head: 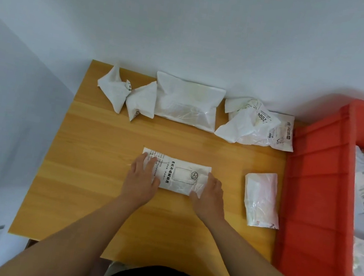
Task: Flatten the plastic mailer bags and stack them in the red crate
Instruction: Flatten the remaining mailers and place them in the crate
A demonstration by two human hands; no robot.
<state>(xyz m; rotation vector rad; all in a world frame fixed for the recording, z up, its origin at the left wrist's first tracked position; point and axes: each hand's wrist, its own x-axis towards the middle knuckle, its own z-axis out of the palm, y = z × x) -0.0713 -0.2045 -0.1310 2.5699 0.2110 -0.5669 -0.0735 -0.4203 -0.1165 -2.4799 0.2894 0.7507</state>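
At centre of the light wooden table (91, 171), both hands press flat, fingers straight, on a white printed plastic mailer bag (177, 176): left hand (141, 179) on its left end, right hand (210, 196) on its right. Flattening step, prob. near done. Next: pick it up w/o re-creasing, lay it in the red plastic crate (314, 193) at right.

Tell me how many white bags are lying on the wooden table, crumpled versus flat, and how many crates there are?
Crumpled white plastic mailer bags along the wall: 3
Flat or folded white plastic mailer bags on the table: 4
Red plastic crate: 1
Total: 8
The bags already inside the crate overlap too much to count.
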